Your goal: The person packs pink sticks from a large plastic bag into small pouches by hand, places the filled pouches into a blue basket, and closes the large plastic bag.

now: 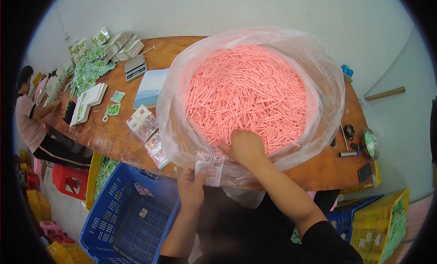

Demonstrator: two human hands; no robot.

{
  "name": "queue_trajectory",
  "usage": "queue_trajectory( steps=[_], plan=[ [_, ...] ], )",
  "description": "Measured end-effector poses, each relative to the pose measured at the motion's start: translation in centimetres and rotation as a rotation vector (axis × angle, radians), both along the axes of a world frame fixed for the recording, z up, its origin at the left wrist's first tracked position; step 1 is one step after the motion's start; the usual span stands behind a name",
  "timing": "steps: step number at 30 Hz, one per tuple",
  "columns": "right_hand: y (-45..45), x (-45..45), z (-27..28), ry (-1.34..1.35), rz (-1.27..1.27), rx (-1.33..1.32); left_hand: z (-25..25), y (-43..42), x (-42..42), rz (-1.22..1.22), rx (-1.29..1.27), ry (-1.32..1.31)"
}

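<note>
A large clear plastic bag (325, 82), rolled open on the wooden table, is full of short thin pink sticks (246, 91). My right hand (247, 148) reaches over the near rim, its fingertips down among the sticks; whether they grip any is hidden. Just left of it, my left hand (190, 187) pinches a small printed packet (210, 169), white and pink, in front of the bag. More printed packets (143, 123) lie in a strip on the table by the bag's left side.
A blue crate (132, 209) stands below the table edge at left; yellow crates (373, 227) are at lower right. A scale (135, 67) and green packets (91, 68) lie at the back left. Another person (34, 113) works at the far left.
</note>
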State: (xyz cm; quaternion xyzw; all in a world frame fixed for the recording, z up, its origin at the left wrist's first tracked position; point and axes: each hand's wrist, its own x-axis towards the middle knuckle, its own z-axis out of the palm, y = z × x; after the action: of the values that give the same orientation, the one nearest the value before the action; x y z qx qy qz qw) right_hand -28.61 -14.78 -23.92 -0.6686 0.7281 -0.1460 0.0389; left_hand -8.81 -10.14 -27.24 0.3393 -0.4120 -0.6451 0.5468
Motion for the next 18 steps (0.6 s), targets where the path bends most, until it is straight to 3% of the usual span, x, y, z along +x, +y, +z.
queue_trajectory(
  steps=[4,7,10,11,13,16,18],
  plan=[
    [0.3,-1.0,0.2,-0.067,-0.014,0.062,0.6,-0.4,-0.2,-0.004,-0.009,0.020],
    [0.2,-2.4,0.7,-0.353,-0.056,0.084,0.7,-0.7,-0.3,0.004,-0.003,0.013],
    [-0.3,-4.0,1.7,-0.410,-0.097,-0.054,0.8,-1.0,-0.6,-0.004,-0.024,0.027],
    [-0.7,-4.8,1.7,-0.537,-0.071,-0.104,0.8,-1.1,-0.9,-0.013,-0.034,0.035],
    [-1.7,-6.4,1.2,-0.792,-0.020,-0.208,1.9,-0.9,-2.2,0.002,0.065,0.171],
    [-1.8,-6.9,2.5,-1.004,-0.122,-0.057,2.6,-2.1,-5.3,-0.031,0.190,0.428],
    [-1.6,-6.8,2.3,-0.992,-0.124,-0.030,2.2,-3.5,-7.8,-0.085,0.270,0.581]
  ],
)
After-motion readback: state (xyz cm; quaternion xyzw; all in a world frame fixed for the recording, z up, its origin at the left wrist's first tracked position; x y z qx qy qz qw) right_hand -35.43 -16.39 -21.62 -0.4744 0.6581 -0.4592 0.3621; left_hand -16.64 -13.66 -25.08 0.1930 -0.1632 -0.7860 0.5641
